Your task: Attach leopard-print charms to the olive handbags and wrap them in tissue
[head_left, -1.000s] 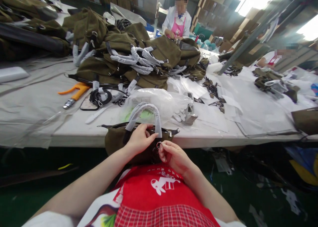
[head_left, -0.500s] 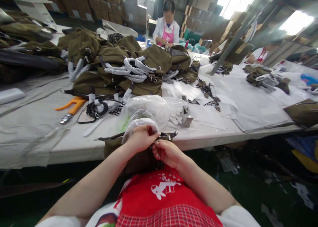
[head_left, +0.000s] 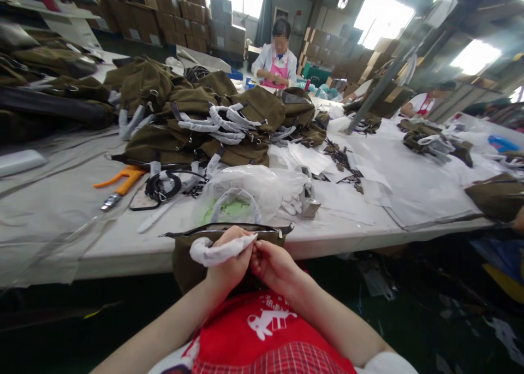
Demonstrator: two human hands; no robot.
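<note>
An olive-green bag point(head_left: 186, 259) with a dark zipper hangs at the table's front edge, against my red apron. My left hand point(head_left: 232, 259) is closed around the near handle point(head_left: 208, 254), which is wrapped in white material. Right beside it, my right hand point(head_left: 273, 265) has its fingers curled and pinched near the end of that handle; what they hold is too small and shaded to make out. The far wrapped handle point(head_left: 236, 194) stands up behind the zipper, in front of a clear plastic bag point(head_left: 266, 183).
Olive bags point(head_left: 262, 104) are heaped behind. Orange-handled pliers point(head_left: 125, 183), a coiled black strap point(head_left: 164, 187) and a metal block point(head_left: 309, 199) lie on the table point(head_left: 352, 229). A person in a pink apron point(head_left: 279, 71) works across it; another person point(head_left: 421, 104) is farther right.
The near wrapped handle has come down toward me, over my left hand, and its far twin now shows separately. My left hand has turned and moved slightly nearer. The view has tilted up a little.
</note>
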